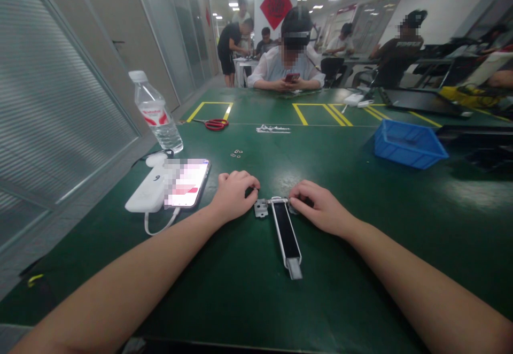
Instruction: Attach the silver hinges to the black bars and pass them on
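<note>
On the green table before me lies a long, narrow piece with a black strip in a white frame [286,231], and a grey metal tab [295,269] sticks out of its near end. A flat metal bracket with holes [261,208] sits at the left of its far end. Beside that bracket my left hand [237,194] is closed, thumb and forefinger pinched; what they hold, if anything, is too small to name. My right hand [316,204] pinches a second metal bracket [293,210] at the right of the far end, mostly covered by the fingers.
To the left are a phone [188,183], a white power bank [146,188] with a cable, and a water bottle [158,113]. Several small rings [236,154], red-handled scissors [216,124] and a blue bin [409,143] lie farther out. Another person [294,65] sits opposite, holding a phone.
</note>
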A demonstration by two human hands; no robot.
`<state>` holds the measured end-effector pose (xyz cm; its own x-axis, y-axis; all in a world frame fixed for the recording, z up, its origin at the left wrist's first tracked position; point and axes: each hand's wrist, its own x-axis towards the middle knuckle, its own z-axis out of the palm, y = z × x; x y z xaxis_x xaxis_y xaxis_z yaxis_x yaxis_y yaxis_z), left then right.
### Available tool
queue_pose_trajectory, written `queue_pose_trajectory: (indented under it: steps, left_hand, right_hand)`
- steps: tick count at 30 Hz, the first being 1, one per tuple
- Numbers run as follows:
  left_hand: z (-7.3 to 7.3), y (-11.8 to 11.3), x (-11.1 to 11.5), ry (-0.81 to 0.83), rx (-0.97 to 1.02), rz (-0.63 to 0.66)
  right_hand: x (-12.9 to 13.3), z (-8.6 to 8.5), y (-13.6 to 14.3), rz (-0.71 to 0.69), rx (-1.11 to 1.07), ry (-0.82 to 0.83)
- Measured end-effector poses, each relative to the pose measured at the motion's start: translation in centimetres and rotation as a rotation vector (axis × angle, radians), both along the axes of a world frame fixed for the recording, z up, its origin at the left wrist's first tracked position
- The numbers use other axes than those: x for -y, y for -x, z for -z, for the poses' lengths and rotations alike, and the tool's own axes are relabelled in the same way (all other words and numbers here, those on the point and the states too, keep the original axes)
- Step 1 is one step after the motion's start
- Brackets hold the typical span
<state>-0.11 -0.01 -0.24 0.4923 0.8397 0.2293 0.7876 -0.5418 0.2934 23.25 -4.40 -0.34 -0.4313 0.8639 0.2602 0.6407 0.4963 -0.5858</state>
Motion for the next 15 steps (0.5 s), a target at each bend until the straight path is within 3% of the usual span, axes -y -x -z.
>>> queue_pose_trajectory:
  steps: [15]
  left_hand:
    - [-0.21,-0.01,0.01,0.018,-0.009,0.014]
  right_hand:
    - [0.13,-0.18,-0.01,0.022,-0.011,0.032]
